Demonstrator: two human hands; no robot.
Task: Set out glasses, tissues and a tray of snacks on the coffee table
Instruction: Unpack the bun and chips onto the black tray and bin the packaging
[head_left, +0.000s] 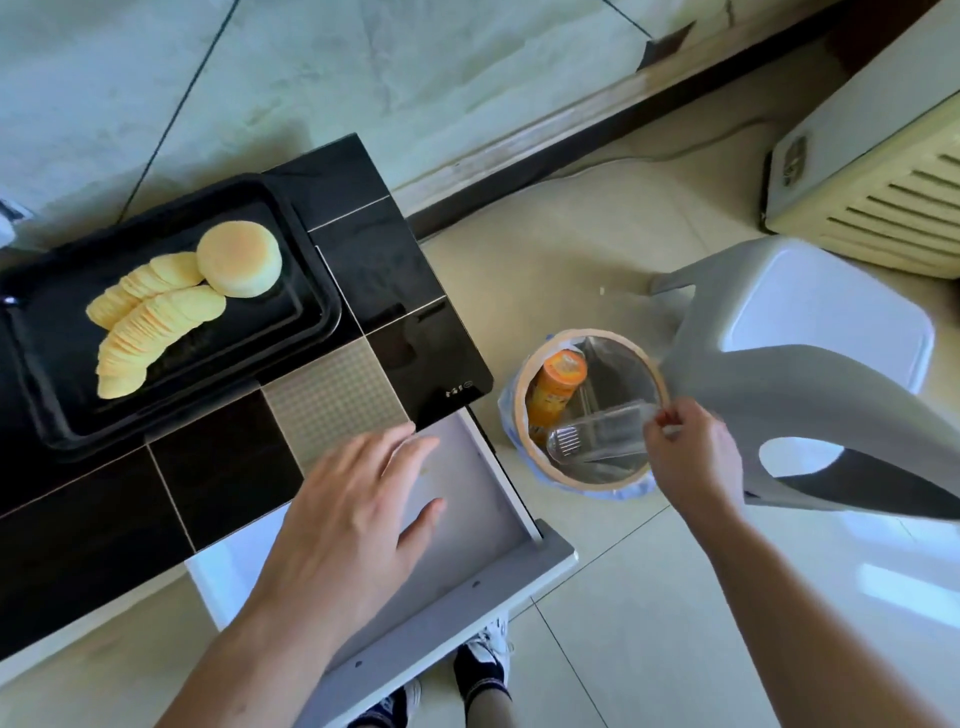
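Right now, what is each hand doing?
Left hand: open, fingers spread over the open drawer.
Right hand: pinching a clear plastic tray over the bin.

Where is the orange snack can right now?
The orange snack can stands inside the bin on the floor, right of the coffee table, beside the clear plastic tray.

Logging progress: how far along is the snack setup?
Done: tray on the table holds chips and a round cake; the can is in the bin. In hand: right hand drops a clear insert there; left hand hovers over the open drawer. Left: glasses and tissues, none visible.
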